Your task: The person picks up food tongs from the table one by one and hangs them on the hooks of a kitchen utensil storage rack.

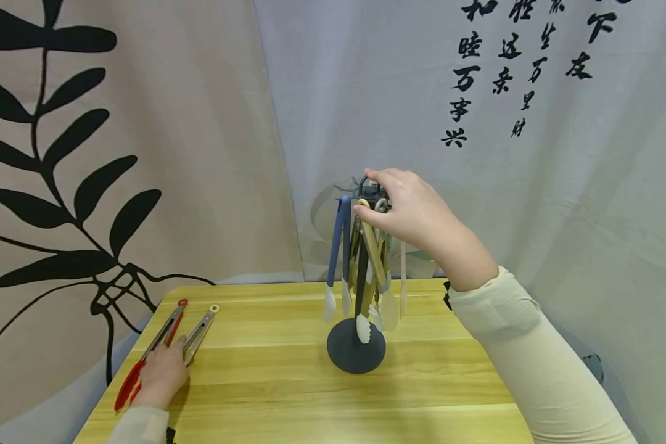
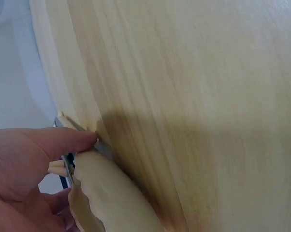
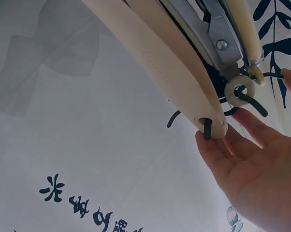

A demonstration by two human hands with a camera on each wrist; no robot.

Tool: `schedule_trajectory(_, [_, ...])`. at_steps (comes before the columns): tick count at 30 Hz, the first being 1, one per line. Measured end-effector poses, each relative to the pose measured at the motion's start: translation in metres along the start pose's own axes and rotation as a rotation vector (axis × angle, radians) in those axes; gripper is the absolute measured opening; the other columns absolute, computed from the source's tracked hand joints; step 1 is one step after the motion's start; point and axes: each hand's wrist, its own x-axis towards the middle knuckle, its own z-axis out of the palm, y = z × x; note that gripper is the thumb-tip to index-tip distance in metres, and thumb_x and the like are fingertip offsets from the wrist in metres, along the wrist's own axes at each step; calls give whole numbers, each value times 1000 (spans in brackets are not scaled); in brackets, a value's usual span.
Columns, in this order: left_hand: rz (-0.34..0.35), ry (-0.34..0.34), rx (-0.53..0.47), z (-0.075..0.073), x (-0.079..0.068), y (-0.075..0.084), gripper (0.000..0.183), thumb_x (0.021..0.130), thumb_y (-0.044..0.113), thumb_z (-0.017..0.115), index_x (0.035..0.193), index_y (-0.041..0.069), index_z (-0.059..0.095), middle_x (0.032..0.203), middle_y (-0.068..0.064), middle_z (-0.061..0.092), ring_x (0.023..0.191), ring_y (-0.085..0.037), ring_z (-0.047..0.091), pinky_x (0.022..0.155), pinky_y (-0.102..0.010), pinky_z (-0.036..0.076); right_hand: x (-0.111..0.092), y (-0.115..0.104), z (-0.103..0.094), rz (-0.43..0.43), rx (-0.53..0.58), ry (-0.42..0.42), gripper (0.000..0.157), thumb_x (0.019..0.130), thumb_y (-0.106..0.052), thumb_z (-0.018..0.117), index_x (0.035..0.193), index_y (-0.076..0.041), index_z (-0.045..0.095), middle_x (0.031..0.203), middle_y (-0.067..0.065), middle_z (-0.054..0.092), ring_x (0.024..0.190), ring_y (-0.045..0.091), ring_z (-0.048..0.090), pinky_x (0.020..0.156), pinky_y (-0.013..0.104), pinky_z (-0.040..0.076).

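Observation:
At the table's left side my left hand point(image 1: 163, 373) grips tongs point(image 1: 200, 333) with a metal body and a cream hanging ring. In the left wrist view the thumb presses beside their cream scalloped head point(image 2: 111, 193), fingers partly hidden beneath. Just left lie red-tipped tongs point(image 1: 130, 382). My right hand point(image 1: 416, 206) reaches over a dark utensil stand point(image 1: 356, 354), thumb and fingers around its hooked top. In the right wrist view fingertips touch the end of a cream handle point(image 3: 165, 72) hanging on a hook, next to metal tongs point(image 3: 220, 46).
Blue-handled tongs point(image 1: 338, 240) and several pale utensils hang on the stand around its post. It stands towards the back of the yellow wooden table point(image 1: 266, 394). Close behind hangs a cloth backdrop point(image 1: 200, 154) with black leaves and characters.

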Motion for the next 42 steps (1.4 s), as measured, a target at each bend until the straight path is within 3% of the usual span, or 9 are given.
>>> schedule_trajectory(16, [-62, -6, 12, -8, 1, 8, 66, 77, 17, 66, 137, 2, 44, 112, -36, 51, 96, -56, 48, 58, -58, 45, 1, 0, 3, -2, -15, 2, 70, 89, -55, 51, 148, -21, 34, 150, 7, 36, 139, 31, 29, 113, 50, 24])
schedule_trajectory(22, [-37, 60, -19, -10, 0, 15, 70, 77, 21, 66, 141, 6, 40, 119, -35, 49, 95, -54, 51, 51, -53, 44, 0, 2, 4, -4, 3, 12, 70, 89, -55, 52, 147, -22, 35, 150, 7, 36, 139, 30, 29, 112, 50, 25])
schedule_trajectory(32, [8, 194, -101, -14, -4, 31, 71, 80, 23, 65, 145, 12, 37, 114, -31, 53, 93, -52, 54, 46, -44, 41, 0, 6, 6, -26, 38, 46, 69, 87, -54, 55, 146, -21, 38, 148, 6, 39, 137, 28, 33, 111, 49, 28])
schedule_trajectory(42, [45, 304, -206, -19, -7, 48, 68, 82, 23, 63, 144, 10, 38, 110, -25, 57, 90, -44, 58, 52, -45, 44, 1, 9, 8, -38, 63, 70, 68, 87, -52, 56, 145, -20, 40, 147, 5, 41, 136, 27, 36, 109, 48, 31])
